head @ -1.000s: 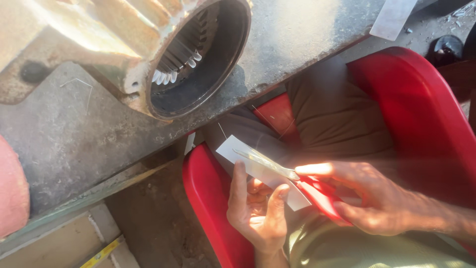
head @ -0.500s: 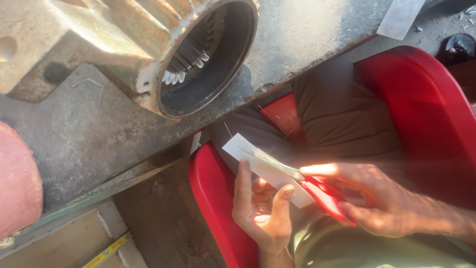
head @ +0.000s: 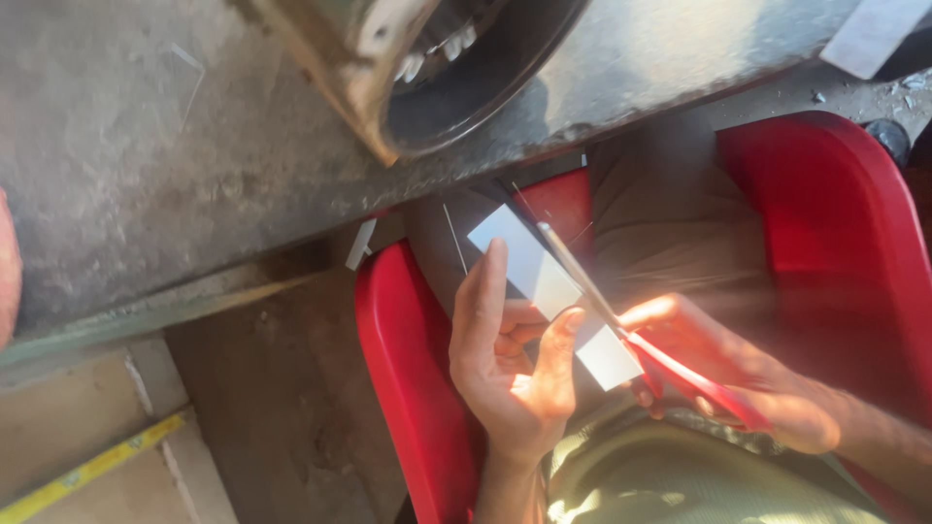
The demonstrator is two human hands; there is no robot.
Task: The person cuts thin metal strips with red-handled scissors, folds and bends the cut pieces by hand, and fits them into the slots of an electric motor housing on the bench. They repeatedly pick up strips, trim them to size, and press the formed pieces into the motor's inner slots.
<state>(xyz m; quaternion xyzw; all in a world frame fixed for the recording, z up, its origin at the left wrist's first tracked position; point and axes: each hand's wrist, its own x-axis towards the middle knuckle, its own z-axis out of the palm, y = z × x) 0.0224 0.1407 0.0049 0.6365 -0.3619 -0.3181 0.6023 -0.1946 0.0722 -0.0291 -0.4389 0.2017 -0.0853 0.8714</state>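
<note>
Two bare hands work a pair of red-handled scissors (head: 631, 335) along a flat white rectangular strip of paper (head: 532, 277) over the lap.

The left hand (head: 510, 364) holds the strip in a narrow grip, one finger stretched up its left edge and another pressed on its lower part. The right hand (head: 748, 374) has its grip closed through the red handles, and the thin metal blades lie across the strip. The strip hangs above a red plastic chair (head: 403, 359), just below the edge of the grey, scuffed metal worktop (head: 175, 175), where a rusty round metal housing (head: 447, 68) with inner teeth rests.
</note>
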